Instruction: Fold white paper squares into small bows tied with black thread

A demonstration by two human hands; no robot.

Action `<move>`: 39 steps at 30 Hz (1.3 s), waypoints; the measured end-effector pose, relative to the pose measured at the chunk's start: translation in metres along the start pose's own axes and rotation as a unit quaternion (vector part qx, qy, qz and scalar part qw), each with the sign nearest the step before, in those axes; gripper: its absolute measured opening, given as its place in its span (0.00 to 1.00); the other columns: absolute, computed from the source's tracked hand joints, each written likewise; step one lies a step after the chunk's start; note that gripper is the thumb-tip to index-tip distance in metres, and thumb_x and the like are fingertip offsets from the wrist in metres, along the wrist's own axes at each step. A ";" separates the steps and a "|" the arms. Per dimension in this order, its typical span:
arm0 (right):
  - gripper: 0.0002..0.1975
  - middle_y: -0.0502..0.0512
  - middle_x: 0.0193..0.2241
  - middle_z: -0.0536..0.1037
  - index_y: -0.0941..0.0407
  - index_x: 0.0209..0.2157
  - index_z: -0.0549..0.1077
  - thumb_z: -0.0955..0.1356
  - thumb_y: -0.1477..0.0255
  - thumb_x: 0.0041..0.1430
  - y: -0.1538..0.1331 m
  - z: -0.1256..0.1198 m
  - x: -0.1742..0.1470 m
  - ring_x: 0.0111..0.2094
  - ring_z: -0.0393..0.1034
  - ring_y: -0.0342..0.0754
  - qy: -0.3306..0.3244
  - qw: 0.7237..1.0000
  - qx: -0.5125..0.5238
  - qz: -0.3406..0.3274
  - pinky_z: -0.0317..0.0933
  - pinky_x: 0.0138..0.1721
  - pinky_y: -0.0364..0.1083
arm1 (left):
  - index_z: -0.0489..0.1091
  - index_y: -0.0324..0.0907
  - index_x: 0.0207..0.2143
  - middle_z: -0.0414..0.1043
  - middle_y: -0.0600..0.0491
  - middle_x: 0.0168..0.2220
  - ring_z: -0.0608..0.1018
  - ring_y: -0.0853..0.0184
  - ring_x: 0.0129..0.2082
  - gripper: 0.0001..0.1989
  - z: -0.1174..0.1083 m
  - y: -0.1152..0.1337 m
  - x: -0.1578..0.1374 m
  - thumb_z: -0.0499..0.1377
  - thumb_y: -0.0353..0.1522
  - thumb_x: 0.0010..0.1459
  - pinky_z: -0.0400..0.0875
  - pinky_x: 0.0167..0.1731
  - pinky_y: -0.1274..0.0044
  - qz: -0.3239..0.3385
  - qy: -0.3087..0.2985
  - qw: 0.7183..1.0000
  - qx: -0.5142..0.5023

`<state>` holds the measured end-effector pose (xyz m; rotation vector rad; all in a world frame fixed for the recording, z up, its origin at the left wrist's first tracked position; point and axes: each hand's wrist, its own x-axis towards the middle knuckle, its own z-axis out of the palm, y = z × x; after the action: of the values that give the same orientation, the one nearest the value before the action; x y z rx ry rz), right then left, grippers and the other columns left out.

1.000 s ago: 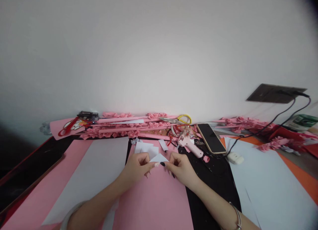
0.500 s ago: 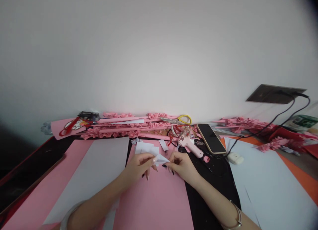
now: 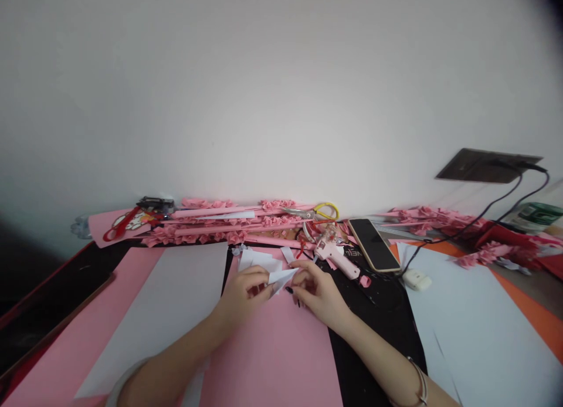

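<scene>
Right now, your left hand point(image 3: 241, 294), over the left side of the pink sheet point(image 3: 272, 348), pinches the folded white paper point(image 3: 281, 276) between thumb and fingers. White slips point(image 3: 250, 258) lie on the sheet's far end, behind that hand. The folded paper sits over the sheet's far part, pointing right. Your right hand point(image 3: 320, 294) crosses the sheet's right edge, forefinger by that point, thumb apart below; I can't tell whether it touches. A loose left pinch could let the fold spring open; a hard right-hand press might crush the point. Beyond the sheet's far right corner lies the glue gun point(image 3: 338, 259), which a wide right-hand swing could knock
</scene>
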<state>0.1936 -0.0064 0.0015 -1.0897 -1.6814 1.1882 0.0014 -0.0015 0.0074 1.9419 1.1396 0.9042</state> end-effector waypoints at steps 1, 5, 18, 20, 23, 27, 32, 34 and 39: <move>0.17 0.47 0.22 0.70 0.56 0.46 0.62 0.65 0.74 0.53 0.000 0.000 -0.001 0.19 0.64 0.40 0.000 1.000 0.011 -0.004 0.59 0.21 0.40 | 0.64 0.40 0.17 0.59 0.57 0.22 0.64 0.71 0.24 0.13 0.000 0.000 0.000 0.53 0.30 0.55 0.56 0.24 0.80 0.008 0.008 1.000 0.009; 0.22 0.47 0.22 0.69 0.57 0.50 0.60 0.66 0.72 0.53 -0.002 0.002 -0.004 0.19 0.63 0.40 -0.024 0.999 0.025 -0.002 0.59 0.21 0.40 | 0.67 0.40 0.22 0.60 0.56 0.22 0.65 0.70 0.24 0.10 0.002 0.000 -0.003 0.52 0.29 0.55 0.58 0.25 0.80 0.034 0.013 0.998 0.053; 0.11 0.48 0.17 0.71 0.61 0.39 0.71 0.64 0.71 0.56 0.005 0.001 0.002 0.15 0.62 0.39 -0.024 0.994 0.091 0.059 0.56 0.18 0.39 | 0.70 0.40 0.41 0.72 0.53 0.28 0.74 0.68 0.26 0.13 0.001 0.004 -0.003 0.54 0.33 0.55 0.68 0.27 0.79 -0.117 -0.029 0.970 -0.210; 0.12 0.50 0.19 0.73 0.61 0.38 0.72 0.65 0.69 0.55 0.005 0.000 0.003 0.15 0.62 0.39 -0.018 0.986 0.154 0.061 0.56 0.17 0.39 | 0.71 0.40 0.41 0.74 0.52 0.30 0.75 0.67 0.29 0.13 -0.001 0.001 -0.001 0.55 0.34 0.54 0.69 0.29 0.78 -0.139 -0.032 0.951 -0.276; 0.12 0.51 0.20 0.75 0.60 0.38 0.73 0.67 0.70 0.52 0.004 -0.001 0.003 0.15 0.63 0.39 -0.009 0.965 0.249 0.082 0.57 0.18 0.39 | 0.72 0.41 0.40 0.75 0.51 0.33 0.75 0.65 0.33 0.13 -0.002 -0.005 0.001 0.57 0.34 0.53 0.70 0.34 0.75 -0.177 -0.028 0.919 -0.350; 0.12 0.53 0.20 0.76 0.60 0.37 0.75 0.66 0.74 0.49 0.002 -0.005 0.001 0.19 0.68 0.42 -0.037 0.939 0.323 0.117 0.60 0.22 0.40 | 0.74 0.39 0.36 0.76 0.50 0.32 0.76 0.65 0.31 0.10 -0.003 -0.006 0.001 0.60 0.32 0.49 0.69 0.37 0.72 -0.206 -0.033 0.880 -0.426; 0.14 0.57 0.27 0.77 0.60 0.38 0.75 0.66 0.74 0.48 0.002 -0.007 0.001 0.26 0.70 0.45 -0.064 0.930 0.346 0.109 0.62 0.28 0.43 | 0.73 0.39 0.33 0.76 0.49 0.29 0.77 0.66 0.30 0.08 -0.005 -0.004 0.001 0.61 0.31 0.48 0.69 0.35 0.74 -0.219 -0.041 0.845 -0.486; 0.14 0.56 0.28 0.77 0.59 0.39 0.75 0.68 0.76 0.47 0.002 -0.006 0.002 0.25 0.70 0.43 -0.050 0.942 0.318 0.097 0.62 0.28 0.42 | 0.73 0.39 0.33 0.76 0.49 0.30 0.77 0.65 0.31 0.08 -0.006 -0.004 0.001 0.61 0.31 0.48 0.69 0.36 0.74 -0.218 -0.049 0.840 -0.495; 0.05 0.50 0.20 0.75 0.59 0.26 0.77 0.68 0.75 0.48 0.001 -0.002 0.003 0.21 0.67 0.43 -0.011 0.989 0.134 0.056 0.62 0.26 0.42 | 0.74 0.37 0.36 0.76 0.47 0.33 0.76 0.62 0.34 0.14 -0.003 -0.003 0.002 0.62 0.36 0.47 0.68 0.37 0.73 -0.215 -0.075 0.875 -0.427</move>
<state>0.1948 -0.0025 0.0014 -1.0164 -1.4400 1.4554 -0.0014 0.0015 0.0066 0.9642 0.8150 0.7952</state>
